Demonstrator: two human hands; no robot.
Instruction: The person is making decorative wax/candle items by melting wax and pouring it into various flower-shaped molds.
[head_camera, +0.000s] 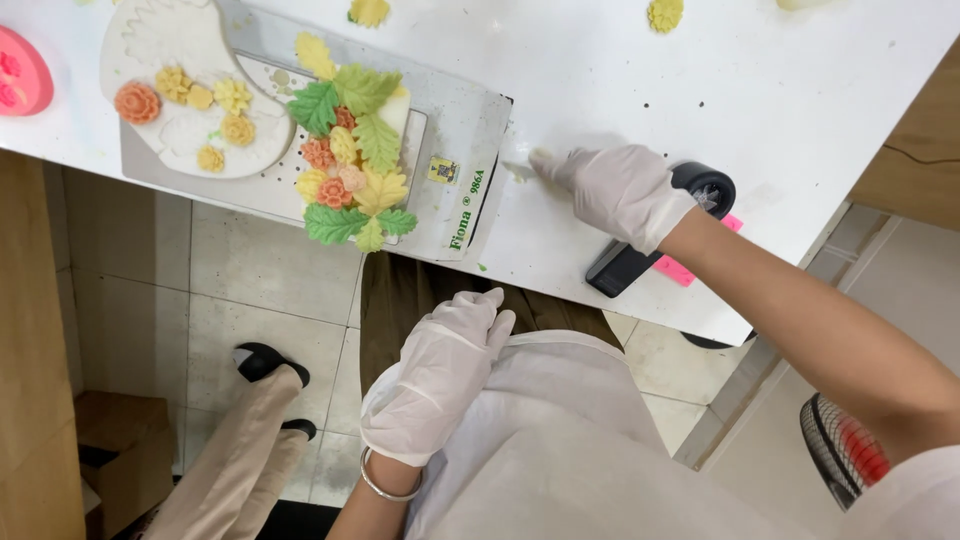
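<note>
My right hand (618, 190), in a thin white glove, reaches out over the white table (800, 90). Its fingertips press on a small pale lump of clay (520, 170) lying on the tabletop. My left hand (440, 375), also gloved, rests low against my white apron near my lap, fingers loosely together, holding nothing. To the left of the right hand a grey flat board (455, 150) carries a cluster of moulded green, yellow and orange leaves and flowers (350, 150).
A white palette-shaped plate (170, 50) holds several small yellow and orange flowers. A pink mould (20, 72) sits at the far left edge. A black tool (640, 250) and pink item lie under my right wrist. Another person's legs (250, 430) stand on the tiled floor.
</note>
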